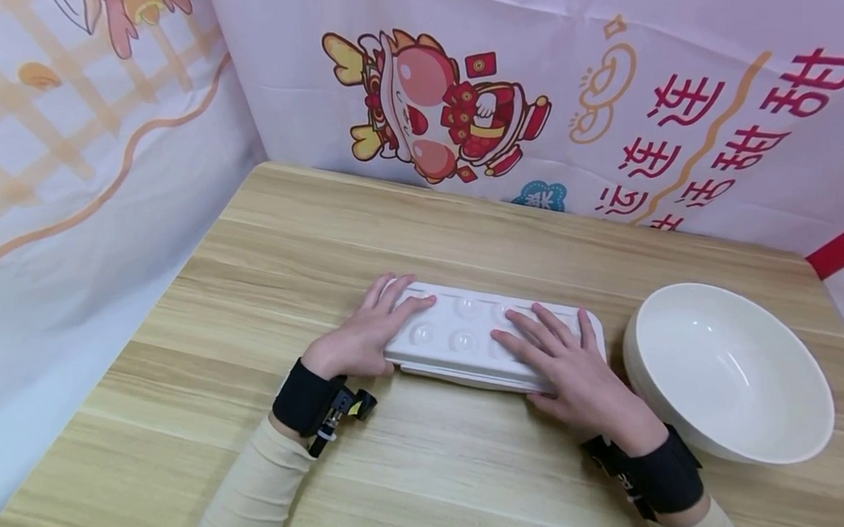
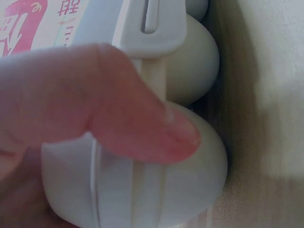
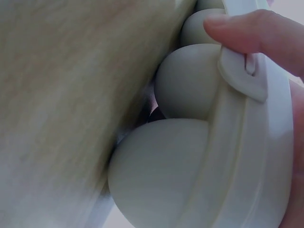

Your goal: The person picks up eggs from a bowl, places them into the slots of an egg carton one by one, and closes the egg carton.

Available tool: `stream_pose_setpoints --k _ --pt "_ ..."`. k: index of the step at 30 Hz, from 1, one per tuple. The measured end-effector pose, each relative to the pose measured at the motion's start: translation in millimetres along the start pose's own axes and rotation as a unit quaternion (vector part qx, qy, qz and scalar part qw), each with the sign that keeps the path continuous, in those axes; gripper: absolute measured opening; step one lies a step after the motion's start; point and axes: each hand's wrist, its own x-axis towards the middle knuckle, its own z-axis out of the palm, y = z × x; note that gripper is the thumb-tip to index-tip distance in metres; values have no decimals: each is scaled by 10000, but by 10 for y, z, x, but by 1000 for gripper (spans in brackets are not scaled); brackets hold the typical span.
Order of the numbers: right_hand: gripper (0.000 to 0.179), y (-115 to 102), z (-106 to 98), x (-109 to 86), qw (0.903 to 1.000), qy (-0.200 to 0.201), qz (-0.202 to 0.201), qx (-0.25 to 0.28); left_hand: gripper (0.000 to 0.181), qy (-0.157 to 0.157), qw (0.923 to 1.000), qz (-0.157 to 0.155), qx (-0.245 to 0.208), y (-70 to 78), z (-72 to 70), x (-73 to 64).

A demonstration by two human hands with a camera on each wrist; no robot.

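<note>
A white ice ball tray with rounded domes on its lid lies on the wooden table. At its left end, my left hand grips it, fingers over the top and far edge. The left thumb presses on the near side, beside a side latch. My right hand holds the right end with fingers spread over the lid. Its thumb touches the near side by another latch. Round bulges form the tray's underside.
A large cream bowl stands to the right, close to my right hand. The wooden table ends at the back against a printed cloth. Another cloth hangs along the left edge.
</note>
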Motion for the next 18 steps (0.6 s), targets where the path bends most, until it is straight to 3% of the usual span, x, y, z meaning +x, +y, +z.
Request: stream_pose_setpoints --k 11,18 --pt "94 45 10 -132 9998 -42 172 66 105 13 9997 203 96 18 112 129" --pt "94 64 64 -155 9995 -66 259 180 105 -85 9999 110 96 32 158 154"
